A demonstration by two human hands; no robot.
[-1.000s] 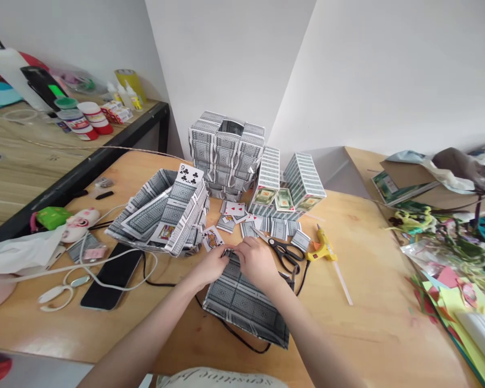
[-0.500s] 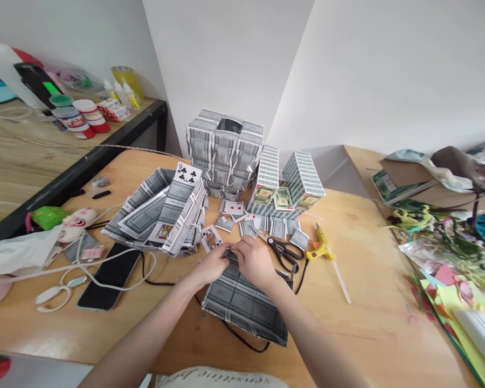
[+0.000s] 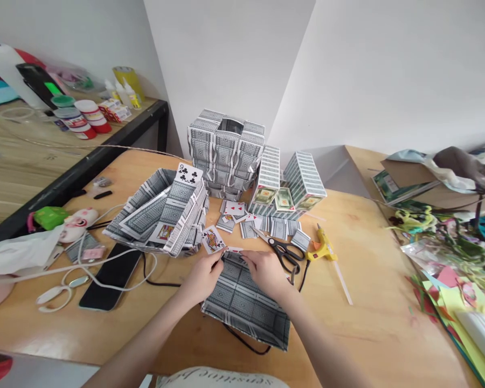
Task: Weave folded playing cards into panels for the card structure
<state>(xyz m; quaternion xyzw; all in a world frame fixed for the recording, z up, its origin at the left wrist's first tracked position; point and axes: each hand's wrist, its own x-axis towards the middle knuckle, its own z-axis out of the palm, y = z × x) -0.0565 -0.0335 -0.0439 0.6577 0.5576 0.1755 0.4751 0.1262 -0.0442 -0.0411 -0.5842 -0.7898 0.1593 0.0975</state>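
Observation:
Both hands are at the far edge of a shallow piece built from grey-backed playing cards, which lies on the table in front of me. My left hand pinches its far left corner, thumb and finger closed. My right hand grips the same edge a little to the right, its fingers bent over the rim. A thin strip of a white card face shows between the hands. Just beyond lie a queen card and several loose cards. Black-handled scissors rest close to my right hand.
A yellow glue gun lies to the right. Left of centre sits a card-built basket holding cards. Behind stand a taller card structure and stacked card boxes. A phone and white cables lie left; paper scraps lie far right.
My right hand has moved right and slightly toward me along the far edge, away from my left hand. My left hand has shifted slightly left and down. The card piece has hardly moved.

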